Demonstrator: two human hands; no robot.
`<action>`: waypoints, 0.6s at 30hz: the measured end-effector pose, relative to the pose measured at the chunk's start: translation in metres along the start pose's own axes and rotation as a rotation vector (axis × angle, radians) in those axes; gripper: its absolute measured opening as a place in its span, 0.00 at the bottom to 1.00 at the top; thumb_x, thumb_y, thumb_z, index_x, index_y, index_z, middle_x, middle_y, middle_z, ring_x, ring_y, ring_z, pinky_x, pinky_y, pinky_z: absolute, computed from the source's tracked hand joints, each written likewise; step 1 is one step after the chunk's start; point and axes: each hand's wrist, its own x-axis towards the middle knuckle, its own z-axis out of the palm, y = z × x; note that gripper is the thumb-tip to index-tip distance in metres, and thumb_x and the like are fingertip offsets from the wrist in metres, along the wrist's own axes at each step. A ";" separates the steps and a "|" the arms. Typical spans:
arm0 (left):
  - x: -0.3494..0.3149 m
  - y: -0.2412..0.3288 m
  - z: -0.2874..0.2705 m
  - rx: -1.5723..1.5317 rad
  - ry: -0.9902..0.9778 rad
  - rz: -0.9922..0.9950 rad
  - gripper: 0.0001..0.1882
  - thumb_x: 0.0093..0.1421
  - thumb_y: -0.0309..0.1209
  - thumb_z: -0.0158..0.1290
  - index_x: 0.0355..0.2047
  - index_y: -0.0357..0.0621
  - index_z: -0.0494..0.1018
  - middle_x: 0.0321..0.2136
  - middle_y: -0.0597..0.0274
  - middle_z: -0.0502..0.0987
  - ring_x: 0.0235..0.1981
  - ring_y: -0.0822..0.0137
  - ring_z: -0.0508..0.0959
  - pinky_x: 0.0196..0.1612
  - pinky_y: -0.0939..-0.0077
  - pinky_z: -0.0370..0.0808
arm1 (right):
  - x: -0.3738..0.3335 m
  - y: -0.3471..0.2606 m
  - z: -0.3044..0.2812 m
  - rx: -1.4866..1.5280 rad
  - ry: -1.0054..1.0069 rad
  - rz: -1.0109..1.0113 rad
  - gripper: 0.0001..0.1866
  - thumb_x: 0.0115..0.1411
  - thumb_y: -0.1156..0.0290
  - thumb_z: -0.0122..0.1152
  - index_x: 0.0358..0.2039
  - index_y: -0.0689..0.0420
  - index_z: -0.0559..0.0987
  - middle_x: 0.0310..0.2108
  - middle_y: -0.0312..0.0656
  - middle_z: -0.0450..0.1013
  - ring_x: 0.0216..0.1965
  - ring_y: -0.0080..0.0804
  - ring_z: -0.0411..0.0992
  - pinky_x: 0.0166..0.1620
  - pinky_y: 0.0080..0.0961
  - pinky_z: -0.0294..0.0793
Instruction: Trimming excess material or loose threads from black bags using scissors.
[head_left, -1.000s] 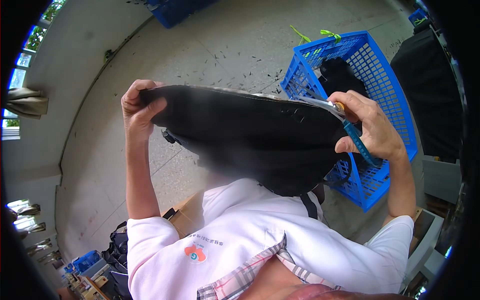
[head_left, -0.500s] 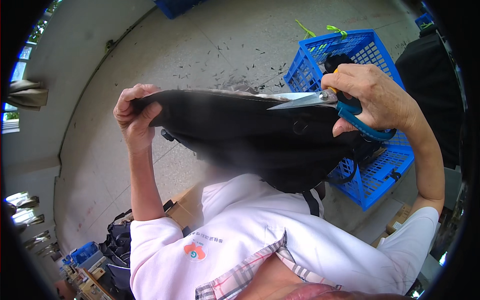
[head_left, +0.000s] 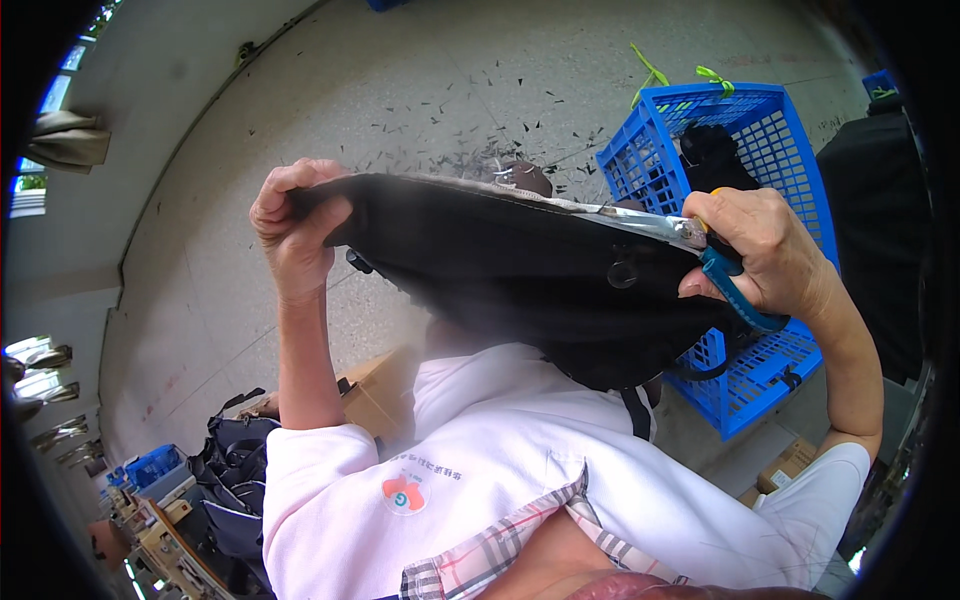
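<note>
A black fabric piece (head_left: 470,265), which looks like part of a bag, is stretched across in front of me with a pale strip along its top edge. My left hand (head_left: 297,235) is closed on its left corner, thumb and fingers pinching the cloth. In my right hand (head_left: 770,245) is a pair of scissors (head_left: 732,285) with a teal and yellow handle. Their blades point left and lie along the fabric's top edge near its right end, nearly together. A round ring-like detail and a dark strap show on the fabric's right side.
Behind my right hand stands a blue plastic crate (head_left: 790,150) with black items inside. Small dark scraps (head_left: 520,130) litter the floor ahead. A cardboard box (head_left: 380,395) and black bags (head_left: 235,480) are at the lower left; dark cloth (head_left: 875,230) covers something on the right.
The scissor blades, spread apart before, have come nearly together on the fabric's top edge. Both hands and the fabric appear slightly farther right, the right hand also lower.
</note>
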 end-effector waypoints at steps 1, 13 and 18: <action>-0.001 0.001 0.000 0.000 0.002 -0.001 0.16 0.41 0.11 0.55 0.31 0.39 0.71 0.24 0.61 0.73 0.29 0.67 0.73 0.35 0.76 0.70 | 0.000 -0.001 0.000 0.009 -0.022 0.030 0.28 0.42 0.47 0.63 0.30 0.61 0.71 0.18 0.42 0.66 0.20 0.37 0.68 0.25 0.27 0.67; -0.006 0.004 0.000 0.028 0.004 0.032 0.16 0.40 0.10 0.54 0.30 0.39 0.71 0.25 0.59 0.74 0.29 0.66 0.74 0.34 0.76 0.70 | 0.014 -0.014 -0.004 -0.003 -0.012 -0.017 0.28 0.37 0.53 0.69 0.32 0.62 0.71 0.20 0.43 0.68 0.22 0.38 0.69 0.27 0.28 0.68; -0.012 0.005 0.000 0.019 0.024 0.022 0.15 0.40 0.10 0.54 0.29 0.39 0.71 0.25 0.59 0.74 0.29 0.67 0.73 0.33 0.77 0.70 | 0.007 -0.020 0.001 0.000 -0.037 0.036 0.29 0.36 0.51 0.69 0.31 0.62 0.72 0.20 0.43 0.68 0.22 0.39 0.69 0.26 0.28 0.69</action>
